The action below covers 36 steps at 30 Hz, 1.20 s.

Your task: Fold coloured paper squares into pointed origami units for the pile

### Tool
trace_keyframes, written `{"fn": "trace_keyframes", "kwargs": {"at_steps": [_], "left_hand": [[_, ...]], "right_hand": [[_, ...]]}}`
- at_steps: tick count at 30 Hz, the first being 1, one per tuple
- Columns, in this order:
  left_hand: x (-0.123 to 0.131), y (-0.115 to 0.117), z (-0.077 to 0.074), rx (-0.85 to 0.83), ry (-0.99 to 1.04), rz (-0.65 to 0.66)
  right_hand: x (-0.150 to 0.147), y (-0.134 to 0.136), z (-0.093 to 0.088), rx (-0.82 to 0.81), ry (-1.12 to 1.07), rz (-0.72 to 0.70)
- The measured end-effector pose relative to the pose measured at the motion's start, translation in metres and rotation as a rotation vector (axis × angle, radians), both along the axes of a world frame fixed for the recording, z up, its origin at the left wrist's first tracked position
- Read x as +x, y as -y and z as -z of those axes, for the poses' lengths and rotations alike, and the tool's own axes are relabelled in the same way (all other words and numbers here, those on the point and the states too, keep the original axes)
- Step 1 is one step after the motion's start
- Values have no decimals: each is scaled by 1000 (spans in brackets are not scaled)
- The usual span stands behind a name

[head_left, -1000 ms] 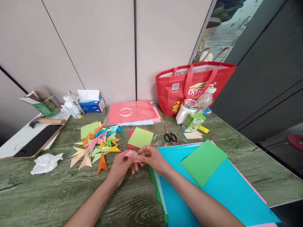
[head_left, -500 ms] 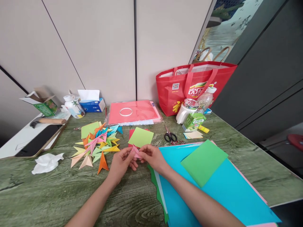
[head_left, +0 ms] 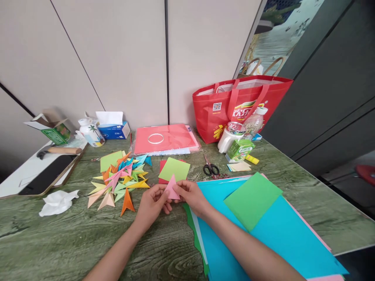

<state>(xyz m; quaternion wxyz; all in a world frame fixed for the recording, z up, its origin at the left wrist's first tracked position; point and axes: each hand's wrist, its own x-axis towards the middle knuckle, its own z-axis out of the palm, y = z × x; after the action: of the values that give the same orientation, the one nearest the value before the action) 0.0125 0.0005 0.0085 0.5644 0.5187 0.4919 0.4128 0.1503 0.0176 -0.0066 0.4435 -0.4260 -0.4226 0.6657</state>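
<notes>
A small folded pink paper (head_left: 172,189), triangular with its point upward, is held between both hands above the table. My left hand (head_left: 152,202) pinches its left side, thumb in front. On the opposite side my right hand (head_left: 190,196) grips it between thumb and fingers. Just beyond the hands lies a light green paper square (head_left: 175,169) over a red one (head_left: 162,167). To the left spreads a pile of folded paper pieces (head_left: 123,177) in orange, pink, yellow, green and blue, with an orange folded piece (head_left: 127,203) nearest the left hand.
Large blue sheets (head_left: 263,246) with a green square (head_left: 253,201) on top lie under my right forearm. Scissors (head_left: 211,168), a white mug (head_left: 230,138), a green carton (head_left: 239,150) and a red bag (head_left: 208,117) stand behind. A phone (head_left: 48,174) and crumpled tissue (head_left: 58,202) are left.
The pink paper has turned from a partly hidden, creased shape into a flat triangle facing me. Both hands stay in nearly the same place, with the right fingers shifted slightly.
</notes>
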Motion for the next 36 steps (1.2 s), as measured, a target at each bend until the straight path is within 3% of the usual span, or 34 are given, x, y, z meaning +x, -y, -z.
{"fn": "trace_keyframes", "kwargs": {"at_steps": [9,17,23,36], "left_hand": [[3,1,-3,-44,61,-7],[-4,-2,0,-354,279,87],[-4,-2,0,-347,304,106],[-8,-5,4,-531,406,107]], "right_hand": [[2,1,-1,52,23,-28],[4,-1,2,115,101,-1],[3,1,-4,114,66,-17],[3,2,-5,82,-6,-11]]}}
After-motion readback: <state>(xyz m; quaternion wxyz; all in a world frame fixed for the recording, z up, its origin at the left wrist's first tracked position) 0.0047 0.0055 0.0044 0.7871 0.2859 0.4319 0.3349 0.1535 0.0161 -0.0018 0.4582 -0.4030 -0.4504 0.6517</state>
